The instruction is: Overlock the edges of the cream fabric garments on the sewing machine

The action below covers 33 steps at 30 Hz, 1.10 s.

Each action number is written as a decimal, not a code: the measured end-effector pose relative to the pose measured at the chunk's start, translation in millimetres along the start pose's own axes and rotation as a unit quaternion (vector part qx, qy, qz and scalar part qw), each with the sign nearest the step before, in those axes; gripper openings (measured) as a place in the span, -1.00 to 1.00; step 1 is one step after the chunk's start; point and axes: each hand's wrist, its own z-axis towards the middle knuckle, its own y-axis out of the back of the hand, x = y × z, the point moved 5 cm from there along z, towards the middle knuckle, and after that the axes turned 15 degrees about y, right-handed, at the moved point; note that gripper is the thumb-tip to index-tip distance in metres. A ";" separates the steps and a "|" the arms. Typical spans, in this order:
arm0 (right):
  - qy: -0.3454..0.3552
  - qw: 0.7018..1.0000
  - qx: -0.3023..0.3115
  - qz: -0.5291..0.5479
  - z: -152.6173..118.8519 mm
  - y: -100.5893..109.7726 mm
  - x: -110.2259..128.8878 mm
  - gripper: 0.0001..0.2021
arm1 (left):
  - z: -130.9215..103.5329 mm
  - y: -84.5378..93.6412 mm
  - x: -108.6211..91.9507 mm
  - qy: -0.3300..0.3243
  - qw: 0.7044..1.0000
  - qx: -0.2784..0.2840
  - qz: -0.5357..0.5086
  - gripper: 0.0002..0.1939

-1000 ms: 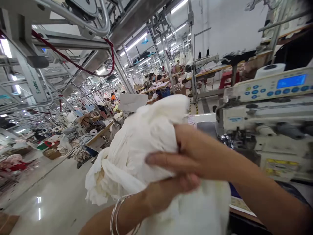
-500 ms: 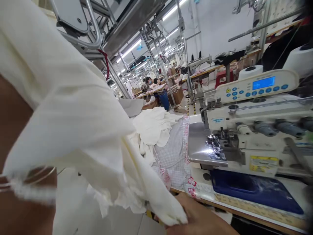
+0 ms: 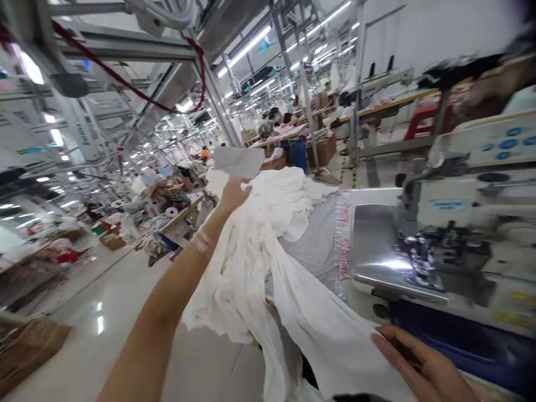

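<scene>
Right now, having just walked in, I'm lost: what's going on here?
A person is handling white fabric with both hands beside a JACK sewing machine. The left hand is stretched out to the white fabric pile; whether it grips anything is unclear. The right hand holds the near end of a long white fabric piece, which runs back toward the pile, left of the machine. Farther back, another person is at a table.

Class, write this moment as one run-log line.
left hand: on white cloth, far side | right hand: holding white cloth, near side | sewing machine: right of cloth
</scene>
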 end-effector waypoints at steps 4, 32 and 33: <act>0.058 0.995 0.008 -0.082 19.2 16.9 46.8 -0.66 | -75.0 -87.0 -33.7 -0.166 0.959 0.228 -0.009 -0.79; 0.248 0.957 0.069 -0.137 89.6 45.6 154.9 -0.65 | -53.4 24.3 -127.4 -0.196 0.929 0.063 -0.307 -0.71; 0.243 0.956 0.065 -0.148 95.7 39.5 149.4 -0.67 | -48.3 34.8 -124.8 -0.193 0.931 0.050 -0.305 -0.70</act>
